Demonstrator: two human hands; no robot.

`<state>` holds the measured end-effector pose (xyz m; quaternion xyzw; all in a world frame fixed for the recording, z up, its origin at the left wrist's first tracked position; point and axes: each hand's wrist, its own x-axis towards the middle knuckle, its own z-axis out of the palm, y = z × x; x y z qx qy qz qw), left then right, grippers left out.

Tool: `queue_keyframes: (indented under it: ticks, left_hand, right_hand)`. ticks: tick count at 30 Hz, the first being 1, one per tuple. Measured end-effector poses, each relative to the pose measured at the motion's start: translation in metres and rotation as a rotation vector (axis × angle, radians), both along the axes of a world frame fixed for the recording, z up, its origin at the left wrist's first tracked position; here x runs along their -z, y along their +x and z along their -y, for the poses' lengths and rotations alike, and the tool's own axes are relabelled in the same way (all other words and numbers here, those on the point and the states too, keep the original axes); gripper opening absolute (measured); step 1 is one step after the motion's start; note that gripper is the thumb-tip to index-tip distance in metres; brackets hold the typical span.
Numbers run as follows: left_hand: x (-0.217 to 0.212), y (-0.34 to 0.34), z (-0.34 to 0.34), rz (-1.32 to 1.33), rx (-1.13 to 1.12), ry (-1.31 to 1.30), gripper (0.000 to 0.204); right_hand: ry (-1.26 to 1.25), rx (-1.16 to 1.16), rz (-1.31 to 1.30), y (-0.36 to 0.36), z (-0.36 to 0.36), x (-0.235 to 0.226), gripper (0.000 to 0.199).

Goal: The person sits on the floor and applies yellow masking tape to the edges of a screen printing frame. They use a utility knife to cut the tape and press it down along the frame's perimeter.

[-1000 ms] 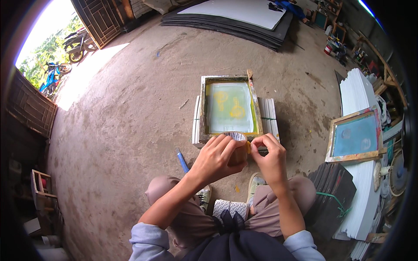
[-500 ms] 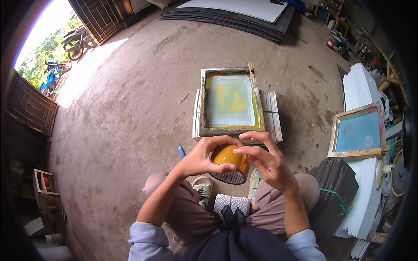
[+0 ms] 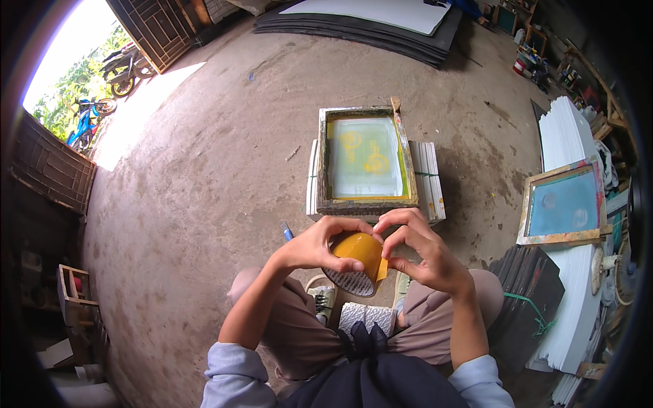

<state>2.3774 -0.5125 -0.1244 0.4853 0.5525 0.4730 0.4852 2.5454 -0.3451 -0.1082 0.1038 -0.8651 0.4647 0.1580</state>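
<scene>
The concrete floor (image 3: 204, 156) spreads out on every side of the framed screen (image 3: 365, 160). Well beyond the framed screen, on its far side, lies a pile of black sheets (image 3: 354, 28) topped with a white one. Far to the right of the framed screen runs a tall stack of white boards (image 3: 575, 299), and to its near right stands a black bundle (image 3: 527, 292) tied with green string. Directly under the framed screen, and jutting past it on both sides, are white panels (image 3: 426, 178). A blue screen (image 3: 563, 204) in a wooden frame leans well to its right. Just on the near side of the framed screen, the left hand (image 3: 316, 245) curls around a yellow tape roll (image 3: 360, 250), which sits tilted with its hollow end toward the person; the right hand (image 3: 425, 251) pinches the tape's loose end (image 3: 383, 270) between thumb and finger. A blue tool (image 3: 287, 232), partly hidden by the left hand, lies to the near left of the framed screen.
</scene>
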Motion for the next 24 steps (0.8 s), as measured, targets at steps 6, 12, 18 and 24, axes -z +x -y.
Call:
queue_keyframes:
  ticks: [6,12,18,24]
  left_hand:
    - [0.009,0.001,-0.012,0.235,-0.072,0.159,0.062]
    - [0.037,-0.005,-0.021,-0.235,-0.56,0.578,0.052]
    - [0.038,0.03,-0.044,-0.538,-0.497,0.549,0.04]
    - [0.061,0.021,-0.051,-0.448,-0.632,0.026,0.039]
  right_hand:
    - [-0.064,0.088,-0.079,-0.005,-0.004,-0.011,0.015]
    - [0.481,0.392,-0.358,-0.034,-0.014,-0.039,0.015]
    - [0.471,0.631,-0.39,-0.043,-0.016,-0.03,0.012]
    - [0.401,0.752,-0.205,-0.045,-0.024,0.017,0.012]
